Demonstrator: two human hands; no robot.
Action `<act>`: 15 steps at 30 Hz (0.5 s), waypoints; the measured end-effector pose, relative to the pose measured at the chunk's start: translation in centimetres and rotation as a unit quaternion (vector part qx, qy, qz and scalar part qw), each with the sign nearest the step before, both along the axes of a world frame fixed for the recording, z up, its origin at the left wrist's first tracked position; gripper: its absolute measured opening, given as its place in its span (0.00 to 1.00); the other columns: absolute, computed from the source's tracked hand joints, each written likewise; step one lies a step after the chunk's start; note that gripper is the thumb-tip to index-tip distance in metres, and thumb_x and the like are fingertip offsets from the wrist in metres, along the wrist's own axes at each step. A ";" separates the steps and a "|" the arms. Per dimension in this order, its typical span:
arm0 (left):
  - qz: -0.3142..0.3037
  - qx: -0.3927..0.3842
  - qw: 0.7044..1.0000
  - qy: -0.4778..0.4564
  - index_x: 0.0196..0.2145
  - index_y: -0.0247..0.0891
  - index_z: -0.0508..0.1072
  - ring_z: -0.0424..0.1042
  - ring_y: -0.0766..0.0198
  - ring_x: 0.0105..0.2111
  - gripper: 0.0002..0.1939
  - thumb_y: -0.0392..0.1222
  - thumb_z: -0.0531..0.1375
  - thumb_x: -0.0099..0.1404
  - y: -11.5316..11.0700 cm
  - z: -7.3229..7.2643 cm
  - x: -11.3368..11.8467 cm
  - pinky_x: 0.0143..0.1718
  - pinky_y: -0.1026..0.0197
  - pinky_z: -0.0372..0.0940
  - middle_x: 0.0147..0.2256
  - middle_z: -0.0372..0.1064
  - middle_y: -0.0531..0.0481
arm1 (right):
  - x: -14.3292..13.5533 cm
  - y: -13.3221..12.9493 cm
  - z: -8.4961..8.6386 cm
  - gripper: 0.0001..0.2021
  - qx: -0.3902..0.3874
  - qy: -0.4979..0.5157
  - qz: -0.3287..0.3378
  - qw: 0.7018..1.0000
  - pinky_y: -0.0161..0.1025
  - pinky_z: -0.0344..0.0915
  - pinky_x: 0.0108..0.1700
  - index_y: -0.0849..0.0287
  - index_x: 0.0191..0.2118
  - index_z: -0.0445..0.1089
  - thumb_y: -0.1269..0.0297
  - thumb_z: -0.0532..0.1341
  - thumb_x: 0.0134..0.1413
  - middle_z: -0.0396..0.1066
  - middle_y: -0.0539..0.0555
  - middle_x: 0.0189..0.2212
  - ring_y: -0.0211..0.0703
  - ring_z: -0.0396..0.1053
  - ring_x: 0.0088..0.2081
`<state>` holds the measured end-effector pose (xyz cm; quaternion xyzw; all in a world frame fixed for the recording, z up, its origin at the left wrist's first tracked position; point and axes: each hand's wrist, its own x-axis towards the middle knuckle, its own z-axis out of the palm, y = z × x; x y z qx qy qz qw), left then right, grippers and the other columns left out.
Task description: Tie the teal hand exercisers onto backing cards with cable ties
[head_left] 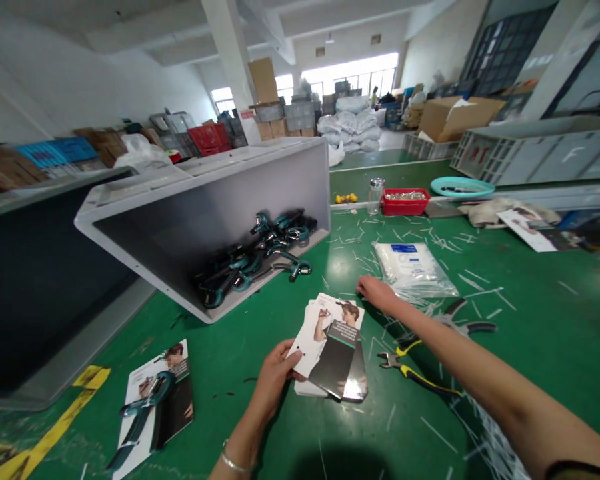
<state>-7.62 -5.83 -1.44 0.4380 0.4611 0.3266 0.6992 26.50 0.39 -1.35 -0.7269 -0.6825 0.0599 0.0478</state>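
My left hand [276, 367] has its thumb and fingers round the left edge of a fanned stack of printed cards [313, 357], black and white with a picture of a person. To the right of the stack, my right hand [373, 290] is closed just above the table, beside a clear bag of white zip ties [413, 267]. What its fingers hold, if anything, I cannot make out. Under and beside the right forearm lie yellow-and-black cutting pliers [420, 380] and grey-handled pliers [467, 327]. At lower left, a teal-and-black handled tool [153, 400] lies on another printed card [183, 387].
A grey crate [205, 190] on its side holds several teal-and-black tools [275, 240]. Behind the bag stand a red tray [405, 207], a glass jar [375, 199] and a turquoise plate [463, 180]. Loose white strips [440, 433] litter the green table [260, 433].
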 end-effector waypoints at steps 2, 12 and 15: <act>-0.006 0.013 1.000 0.010 0.51 0.32 0.71 0.71 0.65 0.24 0.29 0.51 0.68 0.55 -0.2 -0.1 -0.2 0.25 0.62 0.69 0.35 0.74 0.47 | 0.7 -0.4 0.3 0.10 0.000 0.001 -0.003 1.000 0.36 0.61 0.38 0.60 0.42 0.70 0.64 0.53 0.67 0.71 0.61 0.43 0.47 0.71 0.44; 0.040 -0.009 0.999 -0.027 0.49 0.32 0.72 0.70 0.69 0.23 0.30 0.49 0.70 0.52 -0.9 -0.1 -0.1 0.24 0.66 0.67 0.36 0.75 0.46 | 1.8 -2.8 0.0 0.06 0.038 0.107 -0.033 0.993 0.38 0.62 0.39 0.61 0.37 0.70 0.67 0.58 0.61 0.74 0.62 0.40 0.49 0.73 0.41; 0.092 -0.006 0.994 -0.058 0.49 0.33 0.72 0.73 0.65 0.30 0.30 0.46 0.72 0.49 -1.3 0.5 -0.3 0.32 0.63 0.70 0.40 0.76 0.44 | 3.0 -2.4 1.0 0.08 0.078 0.192 -0.059 0.977 0.37 0.63 0.38 0.60 0.35 0.70 0.64 0.55 0.62 0.76 0.57 0.33 0.46 0.74 0.35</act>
